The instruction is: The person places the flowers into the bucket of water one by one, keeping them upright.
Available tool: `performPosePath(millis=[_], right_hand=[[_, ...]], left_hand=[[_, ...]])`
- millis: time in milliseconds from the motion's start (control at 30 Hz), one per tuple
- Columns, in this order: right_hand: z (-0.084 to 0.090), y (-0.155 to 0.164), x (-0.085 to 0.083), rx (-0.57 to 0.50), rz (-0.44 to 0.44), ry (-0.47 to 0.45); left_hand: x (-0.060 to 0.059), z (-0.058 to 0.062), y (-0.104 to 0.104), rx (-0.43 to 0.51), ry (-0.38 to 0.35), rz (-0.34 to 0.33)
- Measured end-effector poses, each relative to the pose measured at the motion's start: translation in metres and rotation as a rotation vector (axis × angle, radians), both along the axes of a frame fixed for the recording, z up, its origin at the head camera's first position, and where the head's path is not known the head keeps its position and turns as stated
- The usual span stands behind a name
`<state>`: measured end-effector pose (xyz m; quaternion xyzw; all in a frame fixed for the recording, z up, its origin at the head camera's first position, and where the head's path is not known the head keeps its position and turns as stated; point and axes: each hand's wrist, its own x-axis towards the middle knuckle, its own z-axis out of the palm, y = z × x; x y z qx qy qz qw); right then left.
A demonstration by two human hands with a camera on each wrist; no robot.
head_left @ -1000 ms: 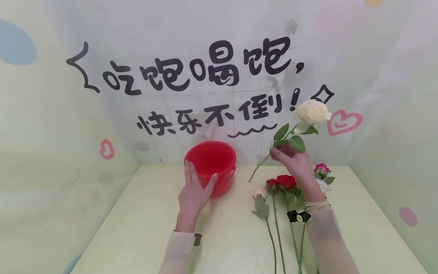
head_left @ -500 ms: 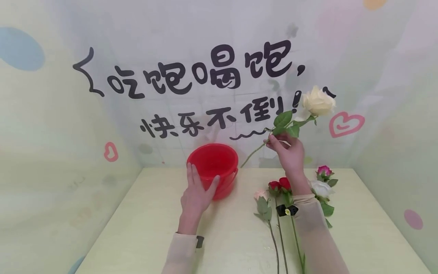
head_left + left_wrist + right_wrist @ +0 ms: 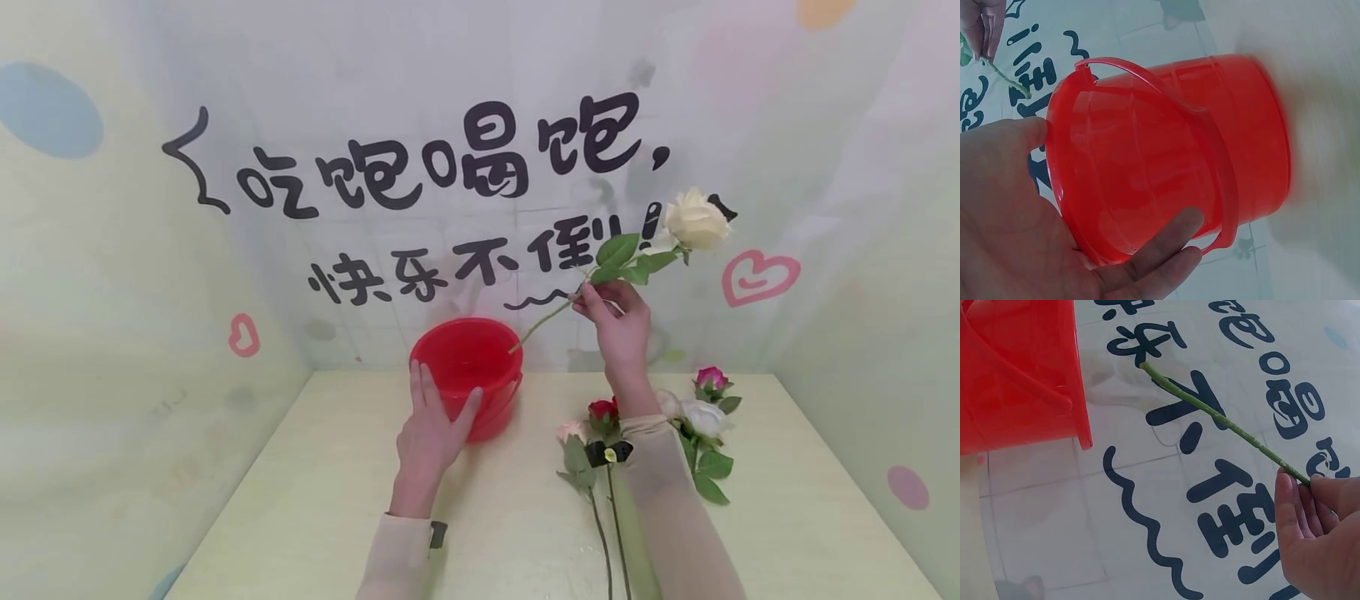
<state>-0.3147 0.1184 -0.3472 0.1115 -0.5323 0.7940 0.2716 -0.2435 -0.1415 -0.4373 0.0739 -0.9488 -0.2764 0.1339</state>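
A red plastic bucket (image 3: pixel 501 404) stands upright on the table against the back wall. My left hand (image 3: pixel 431 437) rests against its near left side, fingers extended along the outside and thumb at the rim; the left wrist view shows the bucket's handle (image 3: pixel 1141 74) folded down. My right hand (image 3: pixel 624 333) pinches the stem of a cream-white rose (image 3: pixel 697 220) between thumb and fingertips, just below its leaves. The rose slants, bloom up to the right. Its cut stem end (image 3: pixel 1147 367) points down left and overlaps the bucket's right rim in the head view.
Under and beside my right forearm lie several more flowers: a pale pink rose (image 3: pixel 572 432), a red rose (image 3: pixel 602 412), a white rose (image 3: pixel 705 417) and a magenta rose (image 3: pixel 711 381). A wall printed with black characters (image 3: pixel 491 150) closes off the table's back edge.
My right hand has carried the cream-white rose leftward, bringing its stem end from beside the bucket to the bucket's rim. The left hand keeps its place on the bucket.
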Motion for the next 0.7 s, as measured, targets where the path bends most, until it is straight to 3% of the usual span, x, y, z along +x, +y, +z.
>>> performPosePath(millis=[200, 700], right_hand=[[-0.010, -0.018, -0.006, 0.022, 0.047, -0.034], [-0.045, -0.044, -0.023, 0.037, 0.128, -0.218]], left_hand=[[0.001, 0.001, 0.000, 0.008, 0.010, 0.001], [0.000, 0.000, 0.000, 0.012, 0.020, 0.002]])
